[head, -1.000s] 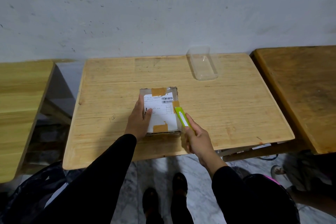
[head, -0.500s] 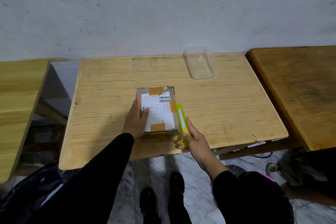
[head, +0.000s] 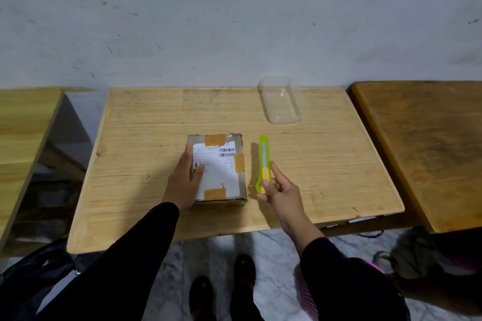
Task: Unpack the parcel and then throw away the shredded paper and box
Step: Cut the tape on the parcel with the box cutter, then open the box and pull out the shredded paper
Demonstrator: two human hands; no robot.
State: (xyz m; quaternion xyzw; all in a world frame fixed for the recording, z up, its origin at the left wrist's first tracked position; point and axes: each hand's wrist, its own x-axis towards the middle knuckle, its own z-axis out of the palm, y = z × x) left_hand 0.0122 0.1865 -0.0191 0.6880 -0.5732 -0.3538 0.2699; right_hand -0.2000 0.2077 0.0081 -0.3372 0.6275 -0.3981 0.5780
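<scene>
A small cardboard parcel (head: 221,164) with a white shipping label and brown tape patches lies flat in the middle of the wooden table (head: 326,164). My left hand (head: 184,180) rests on its left side, fingers flat against the label. To the right of the parcel my right hand (head: 279,190) pinches the lower end of a lime-green utility knife (head: 264,161), which points away from me and stands clear of the box by a small gap.
A clear plastic container (head: 280,100) sits at the table's back right. Other wooden tables stand at the left (head: 23,133) and right (head: 427,148). A black bag (head: 28,281) lies on the floor at the lower left, a grey wall behind.
My right hand has drawn the knife away from the parcel's right edge, a little to the right. My left hand stays on the box.
</scene>
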